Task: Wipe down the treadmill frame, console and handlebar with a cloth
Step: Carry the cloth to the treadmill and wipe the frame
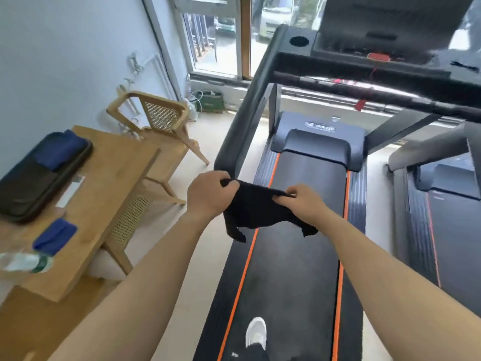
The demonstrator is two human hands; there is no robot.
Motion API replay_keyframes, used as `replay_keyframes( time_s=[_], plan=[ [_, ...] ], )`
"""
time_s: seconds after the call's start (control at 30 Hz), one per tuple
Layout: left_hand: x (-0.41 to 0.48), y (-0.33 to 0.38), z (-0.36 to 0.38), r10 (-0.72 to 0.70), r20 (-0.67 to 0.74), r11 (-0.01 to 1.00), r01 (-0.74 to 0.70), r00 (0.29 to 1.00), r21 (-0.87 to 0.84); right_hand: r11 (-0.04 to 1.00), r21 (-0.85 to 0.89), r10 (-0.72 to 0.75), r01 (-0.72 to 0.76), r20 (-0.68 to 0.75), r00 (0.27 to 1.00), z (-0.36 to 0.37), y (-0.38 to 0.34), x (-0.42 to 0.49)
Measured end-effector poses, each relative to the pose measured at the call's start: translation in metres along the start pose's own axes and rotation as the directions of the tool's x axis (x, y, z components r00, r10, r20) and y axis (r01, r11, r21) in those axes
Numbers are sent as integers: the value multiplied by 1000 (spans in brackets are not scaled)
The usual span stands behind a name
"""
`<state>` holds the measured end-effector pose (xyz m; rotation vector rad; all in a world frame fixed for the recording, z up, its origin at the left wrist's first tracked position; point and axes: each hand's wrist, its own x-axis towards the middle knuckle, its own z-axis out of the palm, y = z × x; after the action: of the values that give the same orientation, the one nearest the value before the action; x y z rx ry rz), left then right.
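A white shoe (256, 333) stands on the treadmill belt (294, 269), close to the bottom edge of the view. Above it 2 bare forearms reach forward. The left hand (208, 192) and right hand (299, 201) are near each other over the belt, each pinching the top edge of the black cloth (260, 212). The cloth is stretched between them in the air, its 2 lower corners hanging loose. To the left, a wooden table (109, 183) carries a plastic bottle (26, 261), a folded blue cloth (54, 237) and a dark tray (31, 188). Farther on, the left frame upright (250, 108) rises toward the handlebar (364, 91), a dark bar running across. The console (377, 45) sits above it, blurred. A window (216, 35) lies beyond.
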<state>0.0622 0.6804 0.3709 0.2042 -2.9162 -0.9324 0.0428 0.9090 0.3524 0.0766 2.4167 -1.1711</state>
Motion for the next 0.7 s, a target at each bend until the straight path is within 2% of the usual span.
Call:
replay_keyframes(
  time_s=[0.13,0.33,0.43,0.5,0.57,0.6,0.63,0.67,0.7],
  plan=[
    [39,-4,-28,-94,2,992,94,996,80,998,-6,-54,55,63,997,-14,-36,33],
    [127,-5,-31,-211,23,943,198,977,266,996,77,-52,39,170,984,-24,-63,118],
    [178,-7,-21,-270,63,913,235,961,333,997,64,-48,39,152,987,-27,-70,169],
    [206,-4,-8,-325,6,881,300,946,365,999,-12,-37,38,69,997,-28,-71,200],
    [221,2,9,-372,-197,859,417,907,296,983,-181,-60,33,-151,987,-24,-69,215],
    [221,6,15,-386,-308,863,458,870,213,986,-166,-65,23,-253,965,-19,-68,215],
    [219,6,23,-427,-365,866,490,828,100,996,-92,-46,20,-296,954,-11,-67,211],
    [213,2,33,-494,-334,858,513,803,-34,1000,19,2,3,-265,964,-1,-66,203],
    [203,-2,43,-577,-212,817,562,789,-130,988,144,72,-48,-169,983,12,-64,194]
  ],
)
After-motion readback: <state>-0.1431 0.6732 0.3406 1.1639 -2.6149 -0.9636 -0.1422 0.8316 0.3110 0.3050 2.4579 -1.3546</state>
